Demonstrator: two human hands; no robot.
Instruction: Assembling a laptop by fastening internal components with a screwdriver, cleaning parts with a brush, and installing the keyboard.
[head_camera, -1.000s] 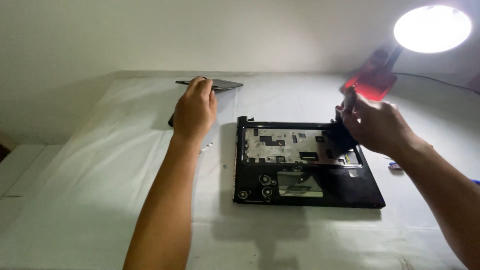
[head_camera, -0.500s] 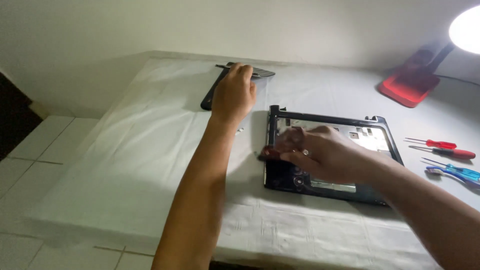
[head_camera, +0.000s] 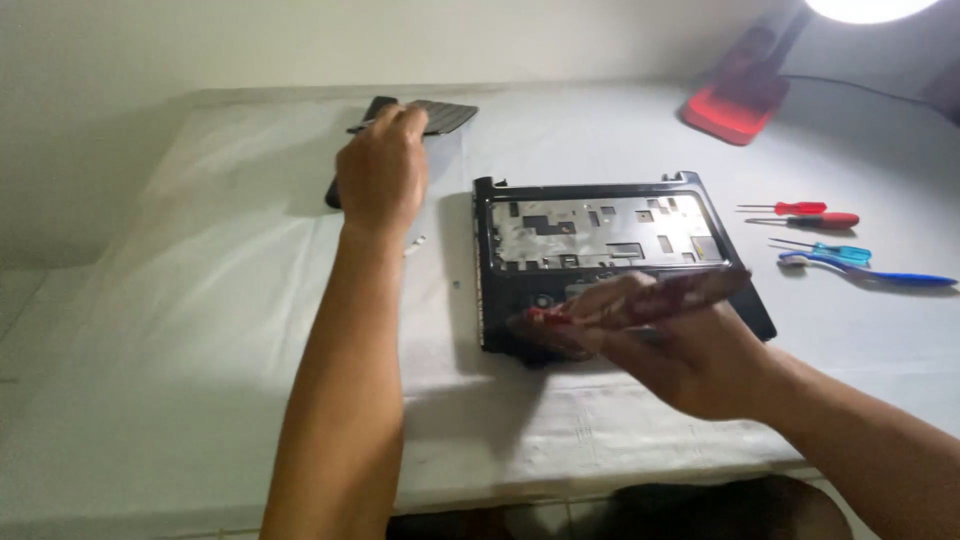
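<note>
My left hand (head_camera: 380, 175) reaches to the far left of the table, its fingers curled over the edge of a black keyboard panel (head_camera: 445, 115) that lies flat on the white cloth. A black laptop base (head_camera: 600, 230) with its keyboard bay bare lies in the middle. My right hand (head_camera: 680, 340) is blurred over the base's front edge. It seems to hold a slim tool with a red handle (head_camera: 545, 316) that points left.
To the right of the base lie two red-handled screwdrivers (head_camera: 820, 218) and blue-handled tools (head_camera: 850, 255). A red lamp base (head_camera: 730, 105) stands at the far right under a bright lamp head. The table's front edge is near my arms.
My right hand has swept from the base's far right corner to its front left edge. My left hand stays on the keyboard panel. The view has shifted.
</note>
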